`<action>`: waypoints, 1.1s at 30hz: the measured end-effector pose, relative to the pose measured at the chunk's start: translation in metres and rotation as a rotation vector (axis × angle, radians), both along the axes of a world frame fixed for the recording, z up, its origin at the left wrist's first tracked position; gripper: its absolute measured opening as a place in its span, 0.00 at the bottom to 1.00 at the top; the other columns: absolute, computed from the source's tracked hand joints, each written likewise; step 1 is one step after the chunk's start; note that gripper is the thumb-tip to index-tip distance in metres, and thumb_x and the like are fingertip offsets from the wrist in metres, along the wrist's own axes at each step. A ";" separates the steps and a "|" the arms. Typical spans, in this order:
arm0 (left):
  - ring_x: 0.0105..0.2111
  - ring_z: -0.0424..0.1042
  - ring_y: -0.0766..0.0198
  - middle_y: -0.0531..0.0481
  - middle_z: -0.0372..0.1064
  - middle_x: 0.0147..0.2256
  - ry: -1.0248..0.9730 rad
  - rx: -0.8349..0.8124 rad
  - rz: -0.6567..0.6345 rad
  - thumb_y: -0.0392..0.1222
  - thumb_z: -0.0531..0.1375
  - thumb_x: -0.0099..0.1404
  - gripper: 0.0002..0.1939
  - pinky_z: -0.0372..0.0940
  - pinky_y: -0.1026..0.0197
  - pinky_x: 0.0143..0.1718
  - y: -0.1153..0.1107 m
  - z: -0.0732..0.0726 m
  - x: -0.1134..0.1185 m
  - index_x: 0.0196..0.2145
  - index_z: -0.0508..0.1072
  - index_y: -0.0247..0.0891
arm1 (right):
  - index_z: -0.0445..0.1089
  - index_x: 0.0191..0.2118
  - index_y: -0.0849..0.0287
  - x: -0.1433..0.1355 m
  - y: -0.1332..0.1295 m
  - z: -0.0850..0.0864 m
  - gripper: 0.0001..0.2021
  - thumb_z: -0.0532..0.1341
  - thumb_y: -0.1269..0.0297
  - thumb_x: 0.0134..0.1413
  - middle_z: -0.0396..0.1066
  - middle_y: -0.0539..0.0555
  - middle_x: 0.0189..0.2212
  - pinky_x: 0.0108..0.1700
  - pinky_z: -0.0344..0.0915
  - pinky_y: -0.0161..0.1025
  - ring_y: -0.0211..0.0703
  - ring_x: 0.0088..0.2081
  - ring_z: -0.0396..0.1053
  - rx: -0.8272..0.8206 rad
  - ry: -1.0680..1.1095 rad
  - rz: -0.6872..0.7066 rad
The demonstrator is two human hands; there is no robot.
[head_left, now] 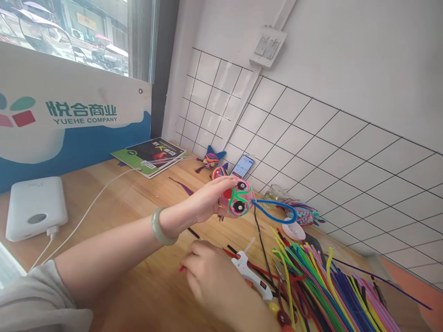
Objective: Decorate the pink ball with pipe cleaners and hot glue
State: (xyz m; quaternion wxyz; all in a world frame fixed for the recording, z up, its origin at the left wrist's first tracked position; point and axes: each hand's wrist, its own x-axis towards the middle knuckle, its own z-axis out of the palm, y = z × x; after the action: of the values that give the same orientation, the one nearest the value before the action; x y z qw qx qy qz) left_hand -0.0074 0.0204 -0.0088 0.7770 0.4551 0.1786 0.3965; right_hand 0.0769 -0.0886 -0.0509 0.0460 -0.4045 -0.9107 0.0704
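"What is the left hand [209,198] gripping?"

"It's holding a round pink craft face [232,197] with black eyes [238,207] and a blue loop [295,215] above the pale wooden table [145,198]."

"And the right hand [214,276]?"

"Curling near a white plastic glue gun [249,273]; its grip I cannot tell."

Landmark: glue gun [254,277], on the table [131,198]. Right hand [211,276] just left of it; contact unclear from where I stand. Left hand [209,198] behind and left of it, raised, holding a crafted head [231,203] over the tabletop. Right of the gun: pipe cleaners [321,272], heaped. Behind and right: small dish [294,229], with the jar [275,195] farther back by the gridded wall [311,129]. Well behind: phone [242,166]; slightly left of that line, two figurines [212,159]. Behind-left, well apart: booklet [148,157], near the signboard [79,110]. Far left: power bank [37,207].
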 end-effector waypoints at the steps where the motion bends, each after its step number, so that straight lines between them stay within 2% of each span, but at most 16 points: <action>1: 0.29 0.72 0.63 0.49 0.69 0.37 0.000 -0.009 0.007 0.51 0.60 0.58 0.15 0.71 0.58 0.27 -0.001 0.000 0.001 0.40 0.71 0.42 | 0.73 0.35 0.58 0.008 -0.006 0.009 0.11 0.56 0.77 0.54 0.74 0.53 0.34 0.38 0.65 0.34 0.40 0.35 0.71 -0.048 0.130 -0.053; 4: 0.29 0.72 0.63 0.49 0.69 0.40 0.020 -0.019 0.014 0.51 0.61 0.58 0.15 0.71 0.58 0.26 -0.005 -0.002 0.004 0.41 0.71 0.42 | 0.75 0.41 0.55 0.031 -0.021 0.030 0.13 0.55 0.75 0.57 0.76 0.48 0.30 0.33 0.66 0.28 0.35 0.30 0.72 -0.035 0.462 -0.152; 7: 0.31 0.71 0.63 0.48 0.69 0.42 0.076 -0.013 0.004 0.52 0.61 0.58 0.17 0.71 0.59 0.26 -0.010 -0.005 0.008 0.44 0.71 0.43 | 0.76 0.39 0.55 0.050 -0.031 0.044 0.11 0.57 0.73 0.58 0.77 0.49 0.29 0.32 0.69 0.29 0.36 0.29 0.74 0.183 0.623 -0.295; 10: 0.34 0.72 0.62 0.47 0.70 0.44 0.124 -0.032 -0.017 0.53 0.61 0.58 0.19 0.72 0.59 0.29 -0.018 -0.007 0.012 0.45 0.71 0.44 | 0.75 0.33 0.55 0.064 -0.033 0.053 0.07 0.59 0.71 0.56 0.77 0.50 0.29 0.31 0.70 0.30 0.38 0.29 0.75 0.465 0.616 -0.429; 12: 0.37 0.72 0.60 0.47 0.70 0.44 0.136 -0.040 -0.036 0.52 0.61 0.58 0.19 0.72 0.57 0.30 -0.024 -0.007 0.014 0.45 0.70 0.44 | 0.72 0.34 0.57 0.070 -0.033 0.054 0.05 0.59 0.71 0.57 0.76 0.51 0.30 0.33 0.70 0.32 0.39 0.30 0.74 0.684 0.538 -0.489; 15: 0.38 0.72 0.60 0.47 0.70 0.44 0.154 -0.039 -0.053 0.51 0.61 0.59 0.19 0.72 0.57 0.31 -0.032 -0.006 0.017 0.46 0.70 0.44 | 0.69 0.36 0.59 0.073 -0.030 0.052 0.03 0.59 0.73 0.57 0.75 0.54 0.30 0.38 0.69 0.37 0.41 0.33 0.73 0.926 0.392 -0.476; 21: 0.31 0.70 0.65 0.48 0.70 0.40 0.152 -0.045 -0.079 0.51 0.61 0.59 0.19 0.70 0.61 0.28 -0.039 -0.008 0.020 0.47 0.69 0.43 | 0.66 0.36 0.62 0.068 -0.024 0.043 0.04 0.60 0.76 0.55 0.74 0.56 0.29 0.37 0.68 0.39 0.42 0.33 0.73 0.954 0.300 -0.399; 26: 0.28 0.69 0.67 0.48 0.70 0.40 0.167 -0.017 -0.071 0.53 0.62 0.58 0.20 0.68 0.63 0.26 -0.040 -0.010 0.021 0.46 0.69 0.42 | 0.66 0.34 0.61 0.066 -0.025 0.044 0.05 0.60 0.77 0.53 0.73 0.55 0.28 0.35 0.68 0.39 0.42 0.31 0.72 0.952 0.294 -0.388; 33: 0.29 0.71 0.66 0.46 0.71 0.43 0.178 -0.014 -0.027 0.54 0.63 0.56 0.24 0.67 0.63 0.28 -0.043 -0.011 0.024 0.48 0.68 0.42 | 0.67 0.33 0.61 0.062 -0.027 0.044 0.05 0.60 0.78 0.53 0.74 0.55 0.28 0.36 0.68 0.40 0.43 0.32 0.73 0.975 0.237 -0.406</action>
State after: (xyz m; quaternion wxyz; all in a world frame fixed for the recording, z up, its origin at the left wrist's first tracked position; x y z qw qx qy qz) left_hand 0.0169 -0.0226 -0.0195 0.7663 0.4856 0.2437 0.3429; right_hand 0.1391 -0.1159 -0.0064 0.3435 -0.4933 -0.7298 -0.3257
